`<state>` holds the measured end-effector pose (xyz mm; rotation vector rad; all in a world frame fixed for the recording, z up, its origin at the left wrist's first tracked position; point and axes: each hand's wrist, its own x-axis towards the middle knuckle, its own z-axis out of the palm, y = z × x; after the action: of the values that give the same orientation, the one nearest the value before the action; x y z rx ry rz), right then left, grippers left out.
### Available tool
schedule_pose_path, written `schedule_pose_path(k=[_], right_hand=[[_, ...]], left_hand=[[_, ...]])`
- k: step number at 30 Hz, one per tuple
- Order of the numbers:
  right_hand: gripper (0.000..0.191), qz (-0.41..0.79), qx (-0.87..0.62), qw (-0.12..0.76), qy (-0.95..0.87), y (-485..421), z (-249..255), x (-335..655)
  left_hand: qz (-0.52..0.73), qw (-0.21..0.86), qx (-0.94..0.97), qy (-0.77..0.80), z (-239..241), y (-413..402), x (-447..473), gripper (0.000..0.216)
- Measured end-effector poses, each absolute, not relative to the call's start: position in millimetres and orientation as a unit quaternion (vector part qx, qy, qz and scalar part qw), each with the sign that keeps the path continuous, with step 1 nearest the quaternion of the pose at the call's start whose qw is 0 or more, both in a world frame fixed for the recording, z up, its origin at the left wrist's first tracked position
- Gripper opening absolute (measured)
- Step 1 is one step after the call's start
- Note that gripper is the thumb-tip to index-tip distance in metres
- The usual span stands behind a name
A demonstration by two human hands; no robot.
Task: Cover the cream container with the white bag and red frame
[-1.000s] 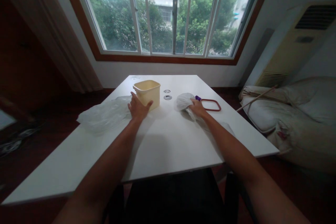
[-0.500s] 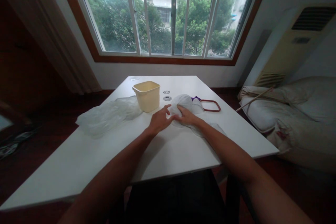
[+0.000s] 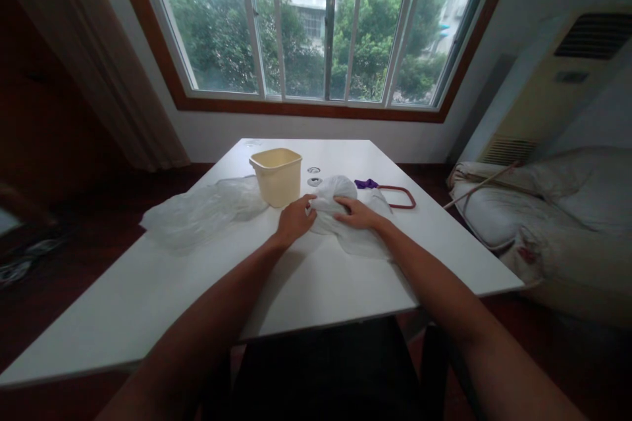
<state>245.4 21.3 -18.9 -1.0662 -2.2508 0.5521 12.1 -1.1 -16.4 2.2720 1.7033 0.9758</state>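
Note:
A crumpled, whitish see-through plastic bag (image 3: 340, 186) lies bunched up in the middle of the table, its loose end spreading towards the near right. At its left side my left hand (image 3: 295, 218) has curled fingers and thumb closed on the film. My right hand (image 3: 359, 214) grips the bag from the right, with index finger and thumb on the plastic. What the bag contains, if anything, cannot be made out. Just left of my left hand stands a cream plastic bin (image 3: 280, 181), upright, with its top open.
Another crumpled clear plastic sheet or bag (image 3: 207, 214) covers the table's left part, beside the bin. To the right lie a reddish-brown rounded frame (image 3: 405, 206) and a purple piece (image 3: 366, 183). Round metal fittings (image 3: 314, 181) sit in the white tabletop (image 3: 316, 289). Covered bundles (image 3: 567, 230) stand right.
My left hand has moved slightly left, away from my right hand, and the bunched bag has shifted left with it. More of the purple piece shows now.

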Motion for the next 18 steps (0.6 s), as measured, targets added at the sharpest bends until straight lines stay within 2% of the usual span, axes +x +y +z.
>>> schedule_pose_path(k=[8, 14, 18], right_hand=[[0.043, 0.19, -0.448, 0.288, -0.825, 36.4, -18.9, 273.5], [0.032, 0.083, -0.554, 0.243, -0.792, 43.8, -14.2, 288.1], [0.028, 0.034, -0.6, 0.247, -0.76, 41.3, -8.6, 283.6]], left_hand=[[0.336, 0.017, 0.742, 0.58, -5.9, 11.8, -14.4, 0.027], [0.322, -0.044, 0.735, 0.595, 4.5, 11.4, -23.0, 0.026], [0.348, -0.068, 0.747, 0.562, 10.4, 0.9, -13.5, 0.03]])
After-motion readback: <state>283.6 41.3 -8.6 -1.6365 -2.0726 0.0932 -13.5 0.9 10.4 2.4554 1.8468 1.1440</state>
